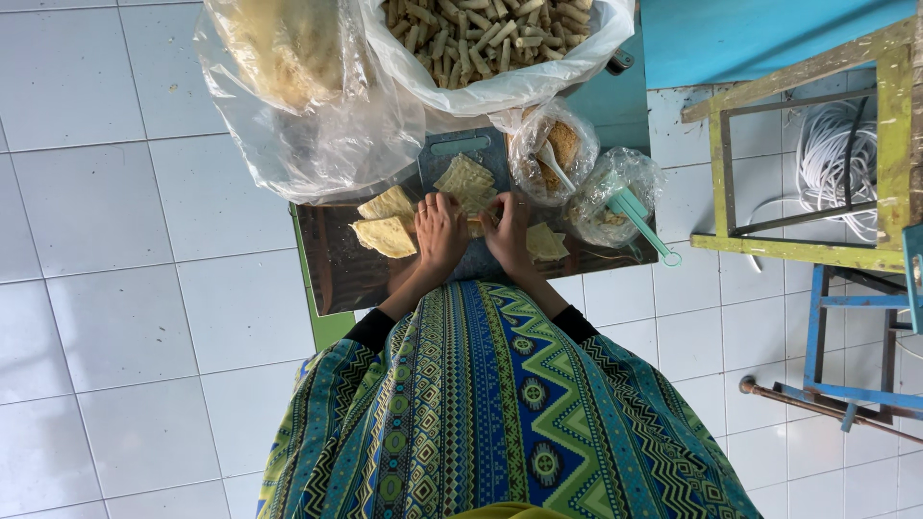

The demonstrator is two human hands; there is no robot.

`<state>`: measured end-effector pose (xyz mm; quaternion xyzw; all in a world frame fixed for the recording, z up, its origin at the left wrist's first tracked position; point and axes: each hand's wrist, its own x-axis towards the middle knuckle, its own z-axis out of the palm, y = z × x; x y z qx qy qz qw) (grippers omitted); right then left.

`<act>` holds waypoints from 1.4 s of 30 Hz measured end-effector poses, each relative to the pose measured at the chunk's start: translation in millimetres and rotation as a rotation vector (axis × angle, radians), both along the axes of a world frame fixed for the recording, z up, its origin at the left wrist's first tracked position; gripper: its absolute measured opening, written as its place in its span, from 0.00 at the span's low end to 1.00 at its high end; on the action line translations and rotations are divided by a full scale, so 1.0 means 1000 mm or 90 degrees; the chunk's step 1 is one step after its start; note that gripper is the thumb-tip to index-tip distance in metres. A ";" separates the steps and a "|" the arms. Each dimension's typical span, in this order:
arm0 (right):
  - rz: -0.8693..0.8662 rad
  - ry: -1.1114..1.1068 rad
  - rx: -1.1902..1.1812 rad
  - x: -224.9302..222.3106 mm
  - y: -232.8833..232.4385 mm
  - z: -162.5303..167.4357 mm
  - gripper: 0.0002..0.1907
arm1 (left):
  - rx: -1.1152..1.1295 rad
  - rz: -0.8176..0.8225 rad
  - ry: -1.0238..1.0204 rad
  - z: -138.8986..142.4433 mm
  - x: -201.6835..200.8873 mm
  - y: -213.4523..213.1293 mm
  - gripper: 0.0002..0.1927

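Observation:
My left hand (440, 231) and my right hand (510, 229) rest side by side on a grey-blue cutting board (460, 147). Their fingers are curled on a small pale yellow wrapper roll (477, 228) held between them. Just beyond the fingers a flat square wrapper sheet (464, 179) lies on the board. More yellow sheets (385, 233) lie left of my left hand, and one sheet (546, 242) lies right of my right hand. The board sits on a dark low table (336, 274).
A big white bag of finished rolled sticks (490, 34) and a clear bag of pale sheets (288, 58) stand behind the board. Two small bags hold filling, one with a spoon (556, 146), one with a teal spoon (620, 200). Yellow (894, 135) and blue frames (817, 327) stand at right on white tiles.

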<state>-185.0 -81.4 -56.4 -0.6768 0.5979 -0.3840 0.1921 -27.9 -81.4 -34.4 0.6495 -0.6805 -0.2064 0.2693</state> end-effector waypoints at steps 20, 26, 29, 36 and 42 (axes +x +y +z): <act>0.197 0.179 -0.034 -0.022 0.006 0.015 0.25 | 0.061 -0.075 0.128 -0.011 0.012 0.011 0.15; 0.218 0.227 0.004 -0.068 0.002 0.019 0.22 | 0.026 -0.096 0.052 -0.021 0.011 0.007 0.18; 0.241 0.190 0.128 -0.095 -0.020 0.039 0.14 | 0.043 -0.110 0.105 -0.019 0.012 0.009 0.11; 0.000 -0.136 0.112 -0.101 -0.138 0.117 0.08 | 0.015 -0.096 0.055 -0.012 0.009 0.007 0.13; -0.062 -0.004 0.036 -0.120 -0.122 0.108 0.09 | 0.048 -0.090 0.055 -0.002 0.011 0.006 0.08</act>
